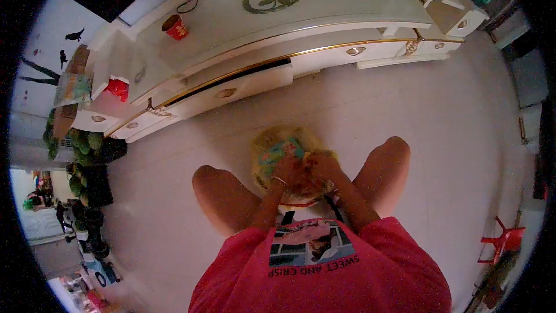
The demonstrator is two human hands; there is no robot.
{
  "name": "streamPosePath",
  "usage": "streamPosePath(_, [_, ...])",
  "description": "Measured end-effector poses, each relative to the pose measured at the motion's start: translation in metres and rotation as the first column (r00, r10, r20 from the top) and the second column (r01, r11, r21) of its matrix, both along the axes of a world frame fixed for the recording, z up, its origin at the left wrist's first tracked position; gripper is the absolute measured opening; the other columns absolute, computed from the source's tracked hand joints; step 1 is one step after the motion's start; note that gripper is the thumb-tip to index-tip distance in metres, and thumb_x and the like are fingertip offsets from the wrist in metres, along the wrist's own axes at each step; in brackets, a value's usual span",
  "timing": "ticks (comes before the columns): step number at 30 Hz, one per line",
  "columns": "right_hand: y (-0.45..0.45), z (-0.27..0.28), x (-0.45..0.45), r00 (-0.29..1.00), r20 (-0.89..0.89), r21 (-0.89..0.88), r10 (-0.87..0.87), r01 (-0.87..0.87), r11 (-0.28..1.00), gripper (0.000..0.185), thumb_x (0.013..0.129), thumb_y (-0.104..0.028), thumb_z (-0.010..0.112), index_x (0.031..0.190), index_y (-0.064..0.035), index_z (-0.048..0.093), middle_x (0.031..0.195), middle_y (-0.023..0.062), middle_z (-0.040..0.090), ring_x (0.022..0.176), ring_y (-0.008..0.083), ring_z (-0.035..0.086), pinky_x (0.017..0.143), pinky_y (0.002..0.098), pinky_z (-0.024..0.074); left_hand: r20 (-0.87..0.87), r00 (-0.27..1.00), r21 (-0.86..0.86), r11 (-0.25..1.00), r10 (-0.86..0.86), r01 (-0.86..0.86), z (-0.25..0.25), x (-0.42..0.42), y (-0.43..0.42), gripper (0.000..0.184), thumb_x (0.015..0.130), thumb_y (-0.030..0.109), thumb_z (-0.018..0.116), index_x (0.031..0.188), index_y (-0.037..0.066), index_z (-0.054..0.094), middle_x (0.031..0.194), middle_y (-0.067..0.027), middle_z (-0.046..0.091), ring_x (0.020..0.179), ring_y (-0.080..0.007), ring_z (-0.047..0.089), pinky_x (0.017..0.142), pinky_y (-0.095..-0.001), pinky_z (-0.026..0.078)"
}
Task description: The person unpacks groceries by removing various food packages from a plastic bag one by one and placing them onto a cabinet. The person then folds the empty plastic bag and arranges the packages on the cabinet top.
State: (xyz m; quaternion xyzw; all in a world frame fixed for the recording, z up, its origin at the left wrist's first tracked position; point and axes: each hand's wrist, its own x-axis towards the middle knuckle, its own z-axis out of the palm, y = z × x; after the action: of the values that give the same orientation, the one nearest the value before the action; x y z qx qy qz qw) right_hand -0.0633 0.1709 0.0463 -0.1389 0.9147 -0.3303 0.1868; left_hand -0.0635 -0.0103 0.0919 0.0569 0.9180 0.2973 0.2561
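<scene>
On the floor between my bent legs lies a yellow, see-through bag-like thing [269, 137] with a blue-green printed patch [277, 155]. My left hand [285, 169] is closed at its near side, over the printed patch. Close beside it, my right hand [322, 166] is closed on the yellow material at the right. Below and between the hands shows something reddish-brown [301, 184], too dim to name. My fingertips are partly hidden by the backs of my hands and blurred by poor light.
A long white cabinet [243, 40] runs along the wall ahead, one drawer [231, 91] slightly out. On it stands a red cup [175, 27]. Potted plants [87, 145] line the left side. A red stool [501, 240] is at the right on the pale floor [452, 139].
</scene>
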Motion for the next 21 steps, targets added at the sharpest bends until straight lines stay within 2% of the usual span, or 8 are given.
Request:
streamPosePath(2, [0.003, 0.039, -0.010, 0.991, 0.086, 0.181, 0.098, -0.113, 0.977, 0.035, 0.072, -0.031, 0.062, 0.098, -0.0064, 0.063, 0.108, 0.0138, 0.056, 0.097, 0.0326, 0.055, 0.081, 0.0406, 0.0470, -0.109, 0.990, 0.018, 0.996, -0.087, 0.089, -0.020, 0.004, -0.005, 0.035, 0.083, 0.038, 0.058, 0.081, 0.003, 0.063, 0.090, -0.0178, 0.060, 0.082, -0.0330, 0.058, 0.073, -0.0435, 0.047])
streamPosePath(6, [0.008, -0.043, -0.005, 0.990, -0.128, 0.155, 0.064, -0.044, 0.987, 0.033, 0.076, -0.031, 0.059, 0.094, -0.0042, 0.063, 0.107, 0.0139, 0.055, 0.098, 0.0328, 0.053, 0.082, 0.0404, 0.0450, -0.187, 0.982, 0.273, 0.961, 0.019, 0.034, -0.063, -0.002, -0.014, 0.034, 0.082, 0.038, 0.058, 0.083, 0.004, 0.062, 0.088, -0.0173, 0.061, 0.079, -0.0322, 0.059, 0.071, -0.0436, 0.048])
streamPosePath(8, [0.006, -0.049, -0.007, 0.987, 0.161, -0.083, 0.022, -0.008, 0.997, 0.030, 0.081, -0.030, 0.056, 0.092, -0.0036, 0.063, 0.109, 0.0135, 0.054, 0.098, 0.0301, 0.053, 0.083, 0.0386, 0.0430, -0.003, 0.993, 0.025, 0.992, 0.121, -0.121, -0.059, -0.013, -0.008, 0.032, 0.082, 0.036, 0.058, 0.092, 0.006, 0.061, 0.092, -0.0154, 0.062, 0.080, -0.0312, 0.061, 0.071, -0.0422, 0.049])
streamPosePath(9, [0.004, -0.035, -0.010, 0.987, 0.159, -0.085, 0.022, -0.008, 0.996, 0.030, 0.081, -0.030, 0.056, 0.092, -0.0036, 0.063, 0.109, 0.0135, 0.054, 0.098, 0.0301, 0.053, 0.083, 0.0386, 0.0430, -0.005, 0.993, 0.023, 0.992, 0.121, -0.120, -0.047, -0.014, -0.007, 0.032, 0.082, 0.036, 0.058, 0.092, 0.006, 0.061, 0.092, -0.0154, 0.062, 0.080, -0.0312, 0.061, 0.071, -0.0422, 0.049])
streamPosePath(11, [0.003, 0.008, -0.010, 0.853, 0.522, -0.140, -0.006, 0.092, 0.986, 0.031, 0.084, -0.030, 0.052, 0.093, -0.0026, 0.063, 0.102, 0.0134, 0.056, 0.090, 0.0268, 0.054, 0.081, 0.0358, 0.0425, -0.207, 0.939, 0.258, 0.941, 0.274, -0.217, -0.022, -0.009, -0.004, 0.031, 0.081, 0.032, 0.059, 0.100, 0.008, 0.060, 0.094, -0.0135, 0.062, 0.082, -0.0303, 0.062, 0.071, -0.0407, 0.050])
streamPosePath(15, [0.023, -0.095, -0.003, 0.942, 0.313, -0.330, -0.123, 0.229, 0.916, 0.033, 0.086, -0.032, 0.051, 0.094, -0.0024, 0.063, 0.088, 0.0116, 0.059, 0.079, 0.0238, 0.056, 0.077, 0.0341, 0.0443, -0.142, 0.985, 0.173, 0.982, 0.096, -0.071, -0.032, -0.002, -0.009, 0.032, 0.080, 0.027, 0.062, 0.105, 0.008, 0.057, 0.093, -0.0111, 0.063, 0.083, -0.0289, 0.062, 0.072, -0.0393, 0.050])
streamPosePath(17, [0.017, -0.068, -0.007, 0.709, 0.673, -0.318, -0.209, 0.533, 0.784, 0.032, 0.086, -0.032, 0.051, 0.091, -0.0029, 0.064, 0.076, 0.0081, 0.060, 0.068, 0.0200, 0.055, 0.071, 0.0326, 0.0451, -0.260, 0.959, 0.427, 0.904, 0.115, 0.007, -0.024, 0.003, -0.011, 0.031, 0.080, 0.027, 0.063, 0.104, 0.008, 0.058, 0.091, -0.0096, 0.063, 0.083, -0.0287, 0.062, 0.071, -0.0390, 0.050])
streamPosePath(21, [0.013, -0.075, -0.012, 0.665, 0.693, -0.398, -0.280, 0.676, 0.621, 0.030, 0.087, -0.030, 0.050, 0.086, -0.0032, 0.064, 0.074, 0.0052, 0.060, 0.067, 0.0150, 0.053, 0.065, 0.0314, 0.0439, -0.165, 0.951, 0.696, 0.714, 0.261, -0.075, -0.085, 0.013, 0.001, 0.030, 0.081, 0.029, 0.062, 0.101, 0.007, 0.059, 0.091, -0.0089, 0.063, 0.085, -0.0280, 0.060, 0.073, -0.0384, 0.049])
